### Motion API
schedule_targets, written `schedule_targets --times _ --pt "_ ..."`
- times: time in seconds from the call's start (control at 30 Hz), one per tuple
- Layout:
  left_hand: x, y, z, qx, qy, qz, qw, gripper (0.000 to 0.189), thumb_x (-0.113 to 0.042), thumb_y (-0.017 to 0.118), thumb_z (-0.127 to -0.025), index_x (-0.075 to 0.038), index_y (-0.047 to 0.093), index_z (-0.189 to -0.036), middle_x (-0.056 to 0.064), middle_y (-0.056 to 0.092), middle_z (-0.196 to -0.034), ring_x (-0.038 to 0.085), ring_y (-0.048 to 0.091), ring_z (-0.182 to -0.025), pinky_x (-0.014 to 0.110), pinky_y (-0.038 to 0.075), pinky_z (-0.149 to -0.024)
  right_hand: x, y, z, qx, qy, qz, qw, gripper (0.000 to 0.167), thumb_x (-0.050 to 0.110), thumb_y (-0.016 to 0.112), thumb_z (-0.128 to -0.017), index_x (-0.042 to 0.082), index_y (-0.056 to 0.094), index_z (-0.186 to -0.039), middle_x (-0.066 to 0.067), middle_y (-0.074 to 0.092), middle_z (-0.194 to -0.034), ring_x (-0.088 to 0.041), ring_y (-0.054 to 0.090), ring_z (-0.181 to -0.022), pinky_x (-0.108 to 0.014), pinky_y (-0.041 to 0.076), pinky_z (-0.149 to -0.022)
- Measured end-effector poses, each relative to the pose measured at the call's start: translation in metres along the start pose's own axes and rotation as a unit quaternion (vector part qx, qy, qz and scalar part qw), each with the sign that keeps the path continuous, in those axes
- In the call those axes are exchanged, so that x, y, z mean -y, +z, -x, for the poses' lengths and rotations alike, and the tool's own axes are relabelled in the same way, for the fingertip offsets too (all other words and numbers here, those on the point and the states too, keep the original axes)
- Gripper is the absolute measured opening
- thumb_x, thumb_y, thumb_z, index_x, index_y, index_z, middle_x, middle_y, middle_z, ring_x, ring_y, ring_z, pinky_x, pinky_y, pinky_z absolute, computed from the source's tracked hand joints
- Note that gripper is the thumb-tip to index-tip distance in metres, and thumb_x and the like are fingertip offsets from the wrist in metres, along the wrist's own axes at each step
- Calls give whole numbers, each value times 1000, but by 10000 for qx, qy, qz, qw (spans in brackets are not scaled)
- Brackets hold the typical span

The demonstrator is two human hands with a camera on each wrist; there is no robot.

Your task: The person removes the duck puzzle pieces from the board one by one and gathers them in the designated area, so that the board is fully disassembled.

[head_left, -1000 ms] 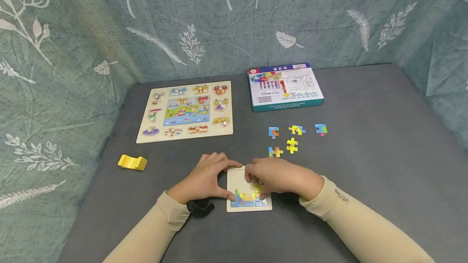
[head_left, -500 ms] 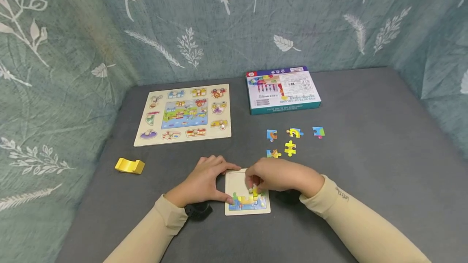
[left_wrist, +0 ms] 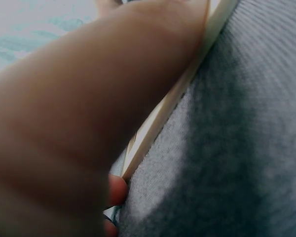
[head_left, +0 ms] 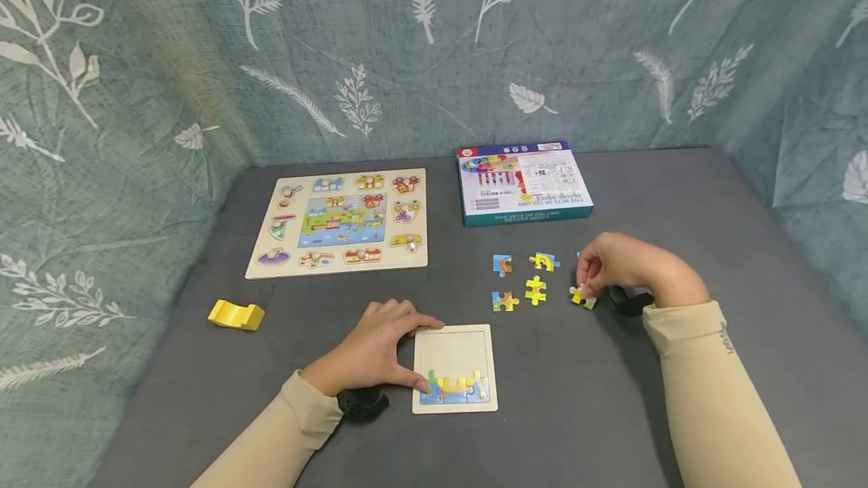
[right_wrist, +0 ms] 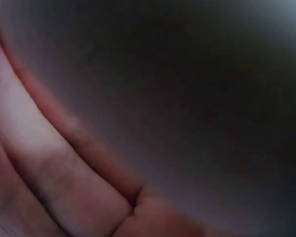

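Observation:
My left hand [head_left: 380, 345] grips the left side of a small wooden puzzle tray [head_left: 453, 407], thumb on the lower left and index finger at the top corner. In the left wrist view the thumb [left_wrist: 113, 84] crosses the tray's edge [left_wrist: 155, 126]. Joined blue and yellow pieces [head_left: 456, 388] fill the tray's lower part. Further right, my right hand [head_left: 613, 266] pinches a yellow and green jigsaw piece [head_left: 583, 297] close over the table. Left of that hand lie several loose jigsaw pieces [head_left: 536, 291]. Fingers and a dark blur fill the right wrist view.
A wooden peg puzzle board [head_left: 285, 271] with knobbed pieces lies at the back left. At the back centre is a flat toy box [head_left: 525, 185]. A yellow curved block [head_left: 236, 315] sits at the left, and a patterned cloth [head_left: 434, 59] hangs behind the table.
My right hand has gone from over the tray to the right of the loose pieces, carrying a jigsaw piece. The left hand keeps its hold on the tray.

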State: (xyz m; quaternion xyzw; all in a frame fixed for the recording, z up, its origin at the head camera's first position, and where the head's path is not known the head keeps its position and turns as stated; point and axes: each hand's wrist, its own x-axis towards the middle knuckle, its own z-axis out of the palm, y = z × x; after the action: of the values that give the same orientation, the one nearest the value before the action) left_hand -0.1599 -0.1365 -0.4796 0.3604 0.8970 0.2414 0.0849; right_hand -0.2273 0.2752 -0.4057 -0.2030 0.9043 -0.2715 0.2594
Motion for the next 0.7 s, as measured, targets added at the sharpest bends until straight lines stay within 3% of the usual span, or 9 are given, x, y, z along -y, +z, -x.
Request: schedule_targets --times 0.27,0.43,0.7 --pt "1 0 2 -44 31 -24 10000 84 -62 91 -71 -27 64 -142 -15 48 -98 8 40 -88 43 30 -87 6 4 -6 -199 633 939 9934 17 -3 84 -81 11 76 -75 3 67 -73 -15 54 -64 -32 47 -61" --pt "1 -1 2 -22 44 -25 10000 83 -62 91 -71 -27 64 -142 -14 47 -97 8 40 -87 43 29 -87 8 4 -5 -291 897 1049 9900 15 -5 82 -81 9 78 -79 -2 68 -79 -20 55 -69 -35 50 -64" --pt "2 0 1 -30 18 -50 10000 83 -62 91 -71 -27 64 -141 -15 47 -96 8 40 -87 43 29 -87 8 8 -11 -458 729 1427 9860 18 -6 87 -75 9 77 -78 -1 65 -75 -20 55 -68 -35 50 -64"
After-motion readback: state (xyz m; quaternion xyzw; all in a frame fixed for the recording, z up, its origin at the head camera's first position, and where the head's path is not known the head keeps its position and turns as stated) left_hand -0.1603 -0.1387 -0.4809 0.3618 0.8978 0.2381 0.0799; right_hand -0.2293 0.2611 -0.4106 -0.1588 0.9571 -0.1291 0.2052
